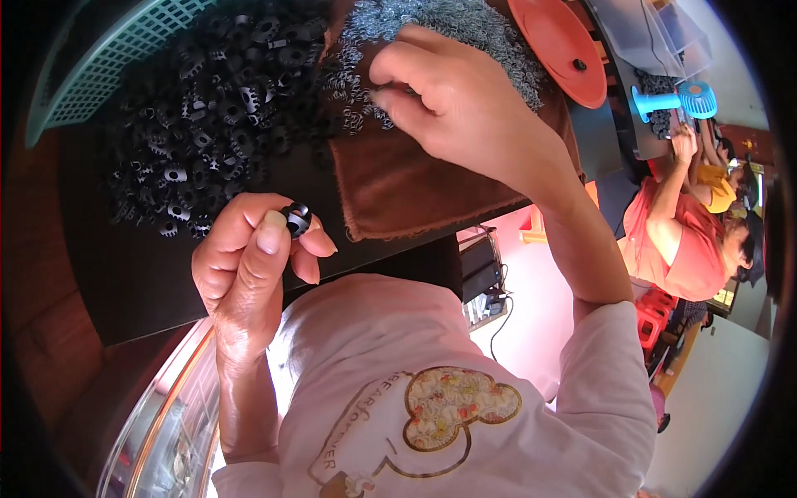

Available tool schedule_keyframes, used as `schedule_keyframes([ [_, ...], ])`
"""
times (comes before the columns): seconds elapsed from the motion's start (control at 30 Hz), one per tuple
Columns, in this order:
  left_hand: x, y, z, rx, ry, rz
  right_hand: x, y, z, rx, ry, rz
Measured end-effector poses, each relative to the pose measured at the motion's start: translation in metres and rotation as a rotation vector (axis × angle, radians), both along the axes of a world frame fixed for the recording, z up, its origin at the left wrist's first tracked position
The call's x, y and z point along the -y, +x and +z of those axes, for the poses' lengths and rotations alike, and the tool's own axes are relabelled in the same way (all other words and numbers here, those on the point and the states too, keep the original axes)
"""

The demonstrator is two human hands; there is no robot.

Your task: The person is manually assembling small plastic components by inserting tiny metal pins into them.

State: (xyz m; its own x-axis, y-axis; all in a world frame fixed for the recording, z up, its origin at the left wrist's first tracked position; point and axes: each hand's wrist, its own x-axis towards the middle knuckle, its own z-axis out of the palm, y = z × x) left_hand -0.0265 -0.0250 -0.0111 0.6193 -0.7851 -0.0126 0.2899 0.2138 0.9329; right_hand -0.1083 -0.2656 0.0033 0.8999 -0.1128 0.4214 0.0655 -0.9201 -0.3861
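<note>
My left hand (249, 270) pinches a small, glossy black hair-claw piece (296, 219) between thumb and fingers, just off the table's near edge. Many like it, curved and toothed, form a black pile (216, 108) beyond that hand. Over the brown cloth (423, 195), my right hand (452, 104) is closed, thumb and forefinger drawn together. Whatever its fingertips hold, if anything, is too small to make out. Small silvery wire springs (498, 41) lie heaped on the cloth behind and beside the right hand.
A green perforated basket (108, 62) stands at the far left. On the right, a red dish (564, 50) carries one black piece. Farther right are a blue fan (677, 101), a clear plastic bin (647, 37) and a person in a red shirt (677, 245).
</note>
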Motion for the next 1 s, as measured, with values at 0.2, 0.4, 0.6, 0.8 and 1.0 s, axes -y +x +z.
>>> schedule_keyframes([
  [0.2,-0.002,0.001,-0.001,0.006,-0.014,0.0,0.013,0.001,0.008,0.002,0.103,0.01],
  [0.4,-0.002,0.001,-0.002,-0.002,-0.017,0.006,0.007,-0.002,0.014,-0.113,0.322,-0.08],
  [0.6,-0.002,0.002,-0.001,0.009,0.013,0.003,-0.011,-0.003,0.022,-0.095,0.54,-0.08],
  [0.8,-0.001,0.0,-0.001,0.074,0.04,-0.016,-0.055,-0.007,0.04,-0.23,0.946,0.073],
  [1.0,-0.002,-0.001,-0.002,0.088,0.017,-0.026,-0.073,-0.001,0.033,-0.17,1.071,0.166],
])
